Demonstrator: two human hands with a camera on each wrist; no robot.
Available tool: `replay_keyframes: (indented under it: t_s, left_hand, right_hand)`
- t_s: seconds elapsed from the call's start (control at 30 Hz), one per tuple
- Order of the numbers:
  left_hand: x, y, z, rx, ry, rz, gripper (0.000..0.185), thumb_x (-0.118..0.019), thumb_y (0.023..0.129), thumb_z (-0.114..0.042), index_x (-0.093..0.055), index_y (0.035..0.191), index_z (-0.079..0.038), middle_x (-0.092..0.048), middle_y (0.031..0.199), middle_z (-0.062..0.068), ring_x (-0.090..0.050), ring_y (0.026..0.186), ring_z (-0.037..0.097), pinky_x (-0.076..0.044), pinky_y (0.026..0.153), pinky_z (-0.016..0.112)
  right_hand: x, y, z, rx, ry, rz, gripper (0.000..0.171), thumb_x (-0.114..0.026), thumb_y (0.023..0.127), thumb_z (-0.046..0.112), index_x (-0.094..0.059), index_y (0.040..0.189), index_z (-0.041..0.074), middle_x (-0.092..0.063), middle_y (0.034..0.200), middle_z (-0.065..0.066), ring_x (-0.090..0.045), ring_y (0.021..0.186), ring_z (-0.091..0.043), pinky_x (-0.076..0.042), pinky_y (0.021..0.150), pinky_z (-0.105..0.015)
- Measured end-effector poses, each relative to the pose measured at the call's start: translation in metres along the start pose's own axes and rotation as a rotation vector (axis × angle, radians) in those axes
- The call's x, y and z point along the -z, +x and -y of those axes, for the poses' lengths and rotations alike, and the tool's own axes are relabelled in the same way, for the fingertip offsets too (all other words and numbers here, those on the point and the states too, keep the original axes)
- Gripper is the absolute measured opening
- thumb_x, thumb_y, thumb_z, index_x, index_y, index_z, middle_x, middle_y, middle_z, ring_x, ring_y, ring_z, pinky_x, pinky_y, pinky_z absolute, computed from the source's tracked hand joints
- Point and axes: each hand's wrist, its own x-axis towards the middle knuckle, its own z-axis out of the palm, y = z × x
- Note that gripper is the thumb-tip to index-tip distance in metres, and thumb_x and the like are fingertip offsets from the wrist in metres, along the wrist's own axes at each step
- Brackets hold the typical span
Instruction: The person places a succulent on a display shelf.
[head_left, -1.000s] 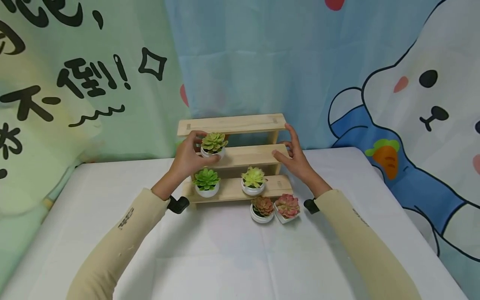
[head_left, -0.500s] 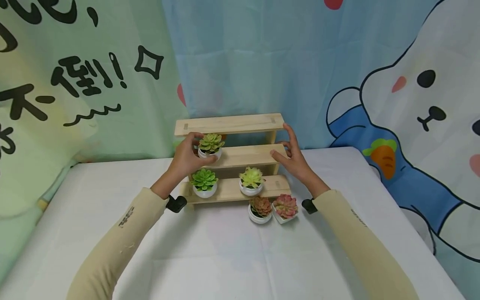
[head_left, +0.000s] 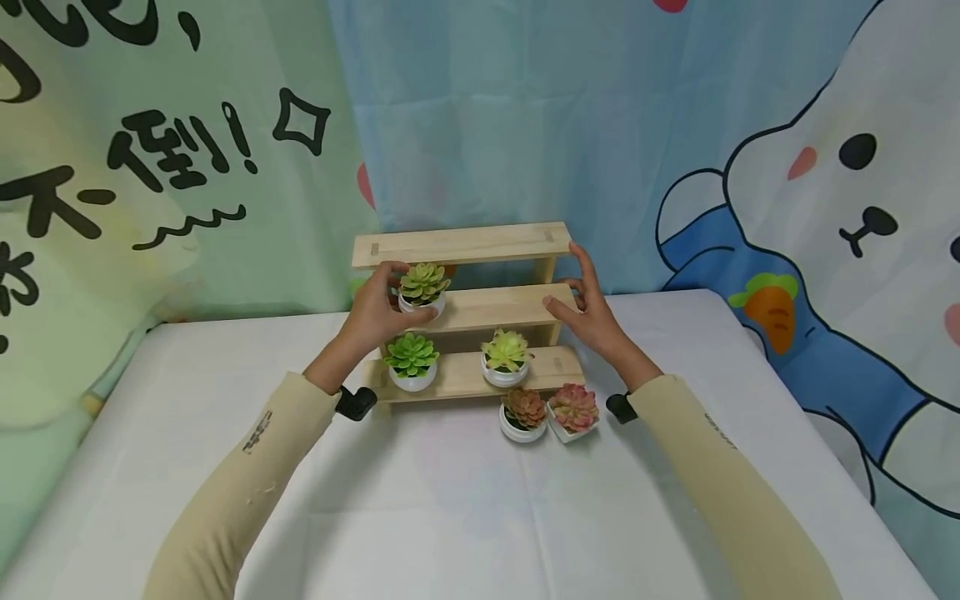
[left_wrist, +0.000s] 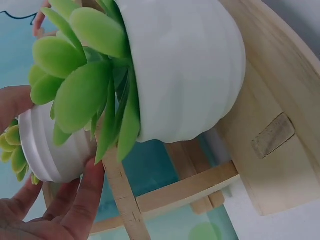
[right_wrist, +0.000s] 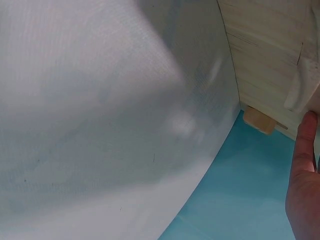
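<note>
My left hand point(head_left: 370, 315) grips the white round pot of a yellow-green succulent point(head_left: 423, 285) at the left end of the middle shelf. In the left wrist view, thumb and fingers lie on opposite sides of that pot point(left_wrist: 56, 142). My right hand point(head_left: 597, 323) holds the right end of the three-tier wooden plant stand point(head_left: 487, 308), thumb on the middle shelf and index finger up at the top shelf's end. The right wrist view has a finger point(right_wrist: 305, 145) against the wood. On the bottom shelf stand a bright green succulent point(head_left: 412, 357) and a pale green one point(head_left: 506, 357).
A brown-red succulent point(head_left: 523, 414) in a round pot and a pink one point(head_left: 573, 411) in a square pot stand on the white-covered table point(head_left: 420, 517), before the stand's right end. A printed curtain point(head_left: 480, 117) hangs close behind the stand.
</note>
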Motion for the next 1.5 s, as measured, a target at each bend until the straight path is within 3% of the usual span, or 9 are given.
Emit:
replay_keyframes:
  t_s: [0.23, 0.43, 0.53, 0.73, 0.87, 1.0, 1.13, 1.33, 1.5]
  left_hand:
    - [-0.002, -0.002, 0.004, -0.004, -0.054, 0.001, 0.068, -0.077, 0.083, -0.015, -0.04, 0.138, 0.002, -0.051, 0.12, 0.025, -0.055, 0.085, 0.03, -0.047, 0.075, 0.038]
    - [0.001, -0.014, 0.006, -0.031, -0.113, -0.11, 0.062, -0.077, 0.085, -0.016, -0.045, 0.135, 0.001, -0.049, 0.127, 0.023, -0.055, 0.11, 0.038, -0.049, 0.091, 0.046]
    - [0.001, -0.026, 0.005, -0.098, -0.047, -0.2, 0.06, -0.077, 0.085, -0.018, -0.047, 0.133, 0.001, -0.049, 0.129, 0.022, -0.051, 0.118, 0.038, -0.045, 0.095, 0.049]
    - [-0.01, -0.054, -0.004, -0.342, 0.109, -0.408, 0.055, -0.081, 0.08, -0.014, -0.053, 0.124, 0.004, -0.055, 0.124, 0.02, -0.052, 0.115, 0.034, -0.045, 0.094, 0.049]
    - [-0.021, -0.072, -0.018, -0.453, 0.055, -0.502, 0.05, -0.083, 0.077, -0.011, -0.057, 0.118, 0.003, -0.059, 0.116, 0.018, -0.055, 0.11, 0.03, -0.047, 0.084, 0.045]
    - [-0.034, -0.088, -0.029, -0.482, -0.06, -0.515, 0.047, -0.082, 0.075, -0.006, -0.059, 0.115, 0.002, -0.062, 0.111, 0.016, -0.057, 0.106, 0.027, -0.05, 0.078, 0.042]
    - [-0.054, -0.1, -0.03, -0.418, -0.179, -0.454, 0.045, -0.082, 0.075, -0.003, -0.059, 0.114, 0.003, -0.063, 0.108, 0.016, -0.059, 0.102, 0.028, -0.054, 0.077, 0.042]
    - [-0.094, -0.115, -0.018, -0.16, -0.35, -0.281, 0.044, -0.081, 0.078, -0.006, -0.059, 0.115, 0.002, -0.062, 0.111, 0.016, -0.061, 0.102, 0.035, -0.054, 0.079, 0.035]
    - [-0.122, -0.12, -0.004, -0.001, -0.395, -0.146, 0.047, -0.081, 0.079, -0.011, -0.057, 0.117, 0.004, -0.06, 0.117, 0.021, -0.06, 0.105, 0.038, -0.054, 0.081, 0.036]
  right_hand:
    - [0.0, 0.0, -0.002, 0.01, 0.01, 0.004, 0.079, -0.049, 0.098, 0.0, 0.004, 0.156, 0.009, 0.005, 0.162, -0.013, -0.028, 0.135, -0.044, -0.026, 0.092, -0.048]
    - [0.001, 0.0, -0.002, -0.005, -0.005, 0.009, 0.079, -0.049, 0.098, 0.002, 0.004, 0.156, 0.01, -0.001, 0.161, -0.017, -0.028, 0.135, -0.044, -0.027, 0.09, -0.048]
    - [0.003, 0.001, 0.001, -0.013, -0.022, 0.01, 0.079, -0.049, 0.099, 0.003, 0.004, 0.156, 0.011, -0.005, 0.16, -0.02, -0.029, 0.135, -0.042, -0.027, 0.086, -0.043]
    - [0.005, 0.004, 0.004, 0.008, -0.008, 0.019, 0.079, -0.048, 0.099, 0.002, 0.005, 0.156, 0.01, 0.001, 0.161, -0.016, -0.025, 0.137, -0.045, -0.025, 0.094, -0.049]
    - [0.006, 0.009, -0.006, 0.017, 0.012, 0.019, 0.081, -0.05, 0.098, 0.002, 0.005, 0.157, 0.014, 0.003, 0.162, -0.01, -0.025, 0.137, -0.043, -0.023, 0.097, -0.053]
    - [0.007, 0.016, -0.023, 0.032, 0.012, 0.009, 0.083, -0.051, 0.098, 0.004, 0.005, 0.157, 0.02, 0.005, 0.163, -0.002, -0.027, 0.137, -0.039, -0.024, 0.096, -0.051]
    - [0.006, 0.017, -0.031, 0.044, 0.014, 0.001, 0.083, -0.052, 0.099, 0.006, 0.005, 0.157, 0.023, 0.005, 0.163, 0.001, -0.029, 0.136, -0.037, -0.024, 0.094, -0.05]
    - [0.005, 0.014, -0.033, 0.04, 0.017, -0.015, 0.082, -0.052, 0.099, 0.007, 0.003, 0.157, 0.025, 0.001, 0.162, 0.001, -0.031, 0.134, -0.035, -0.024, 0.096, -0.051]
    - [0.002, 0.012, -0.033, 0.047, 0.018, -0.021, 0.081, -0.051, 0.099, 0.005, 0.002, 0.157, 0.022, 0.002, 0.163, -0.002, -0.031, 0.134, -0.036, -0.026, 0.095, -0.051]
